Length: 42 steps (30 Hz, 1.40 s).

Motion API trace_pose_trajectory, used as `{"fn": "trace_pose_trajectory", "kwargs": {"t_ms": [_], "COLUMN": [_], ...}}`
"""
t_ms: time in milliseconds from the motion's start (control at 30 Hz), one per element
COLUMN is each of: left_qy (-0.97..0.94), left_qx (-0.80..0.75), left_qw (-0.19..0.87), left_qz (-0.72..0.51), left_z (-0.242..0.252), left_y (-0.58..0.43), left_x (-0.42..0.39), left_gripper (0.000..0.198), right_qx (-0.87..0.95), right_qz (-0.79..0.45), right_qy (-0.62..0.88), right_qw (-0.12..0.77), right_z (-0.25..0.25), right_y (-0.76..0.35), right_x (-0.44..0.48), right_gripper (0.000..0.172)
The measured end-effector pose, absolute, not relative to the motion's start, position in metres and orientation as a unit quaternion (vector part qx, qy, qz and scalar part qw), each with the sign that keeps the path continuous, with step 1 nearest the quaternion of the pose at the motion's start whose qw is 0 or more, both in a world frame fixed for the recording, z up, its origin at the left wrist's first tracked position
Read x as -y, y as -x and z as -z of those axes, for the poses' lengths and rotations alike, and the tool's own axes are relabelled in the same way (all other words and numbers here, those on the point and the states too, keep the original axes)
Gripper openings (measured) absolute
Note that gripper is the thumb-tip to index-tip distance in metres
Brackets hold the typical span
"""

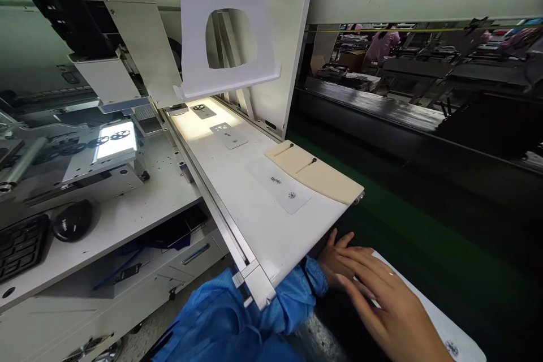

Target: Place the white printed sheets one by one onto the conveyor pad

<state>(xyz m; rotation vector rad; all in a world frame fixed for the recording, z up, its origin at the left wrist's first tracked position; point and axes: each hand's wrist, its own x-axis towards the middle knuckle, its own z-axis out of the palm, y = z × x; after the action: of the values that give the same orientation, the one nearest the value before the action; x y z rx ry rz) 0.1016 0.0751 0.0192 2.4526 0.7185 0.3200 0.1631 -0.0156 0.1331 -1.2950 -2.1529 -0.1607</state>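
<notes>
My left hand (pixel 334 260), in a blue sleeve, reaches past the end of the white conveyor belt (pixel 229 198) with its fingers apart. My right hand (pixel 392 300) lies across it, fingers stretched out and a ring on one of them. Nothing shows in either hand, though part of the left is hidden beneath the right. Beside and under the right hand is a white panel (pixel 428 311) with a small round printed mark. Closest to me on the belt lies a clear film piece (pixel 282 189) with dark printed marks.
Farther along the belt are another film piece (pixel 229 136) and a grey one (pixel 202 111) under a light. A cream guide plate (pixel 316 172) borders the belt's right side. At left are a mouse (pixel 73 220), a keyboard (pixel 23 243) and a lit screen (pixel 116 140). A person (pixel 382 44) is in the background.
</notes>
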Motion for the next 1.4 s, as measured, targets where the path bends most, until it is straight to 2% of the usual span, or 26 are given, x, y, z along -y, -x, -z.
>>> {"fn": "trace_pose_trajectory", "kwargs": {"t_ms": [133, 333, 533, 867, 1100, 1400], "left_qy": [-0.913, -0.91, -0.912, -0.906, -0.906, -0.908], "left_qx": [-0.236, -0.238, -0.236, -0.23, -0.228, -0.231], "left_qw": [0.319, 0.321, 0.319, 0.334, 0.331, 0.328], "left_qz": [-0.098, -0.11, -0.11, -0.124, -0.131, -0.121], "left_z": [-0.032, -0.035, -0.033, -0.031, -0.028, -0.031], "left_y": [-0.094, -0.093, -0.094, -0.093, -0.094, -0.094], "left_x": [-0.079, -0.077, -0.077, -0.079, -0.079, -0.079], "left_gripper": [0.083, 0.086, 0.087, 0.087, 0.089, 0.086], "right_qx": [0.775, 0.731, 0.752, 0.767, 0.745, 0.775], "right_qz": [0.093, 0.079, 0.127, 0.255, 0.167, 0.219], "right_qy": [0.536, 0.634, 0.625, 0.575, 0.627, 0.575], "right_qw": [0.322, 0.239, 0.165, 0.126, 0.152, 0.14], "right_z": [-0.111, -0.051, -0.012, -0.005, 0.006, -0.009], "right_y": [-0.208, -0.271, -0.278, -0.277, -0.282, -0.278], "right_x": [0.031, 0.057, 0.064, 0.061, 0.058, 0.055], "right_gripper": [0.032, 0.057, 0.078, 0.066, 0.053, 0.049]}}
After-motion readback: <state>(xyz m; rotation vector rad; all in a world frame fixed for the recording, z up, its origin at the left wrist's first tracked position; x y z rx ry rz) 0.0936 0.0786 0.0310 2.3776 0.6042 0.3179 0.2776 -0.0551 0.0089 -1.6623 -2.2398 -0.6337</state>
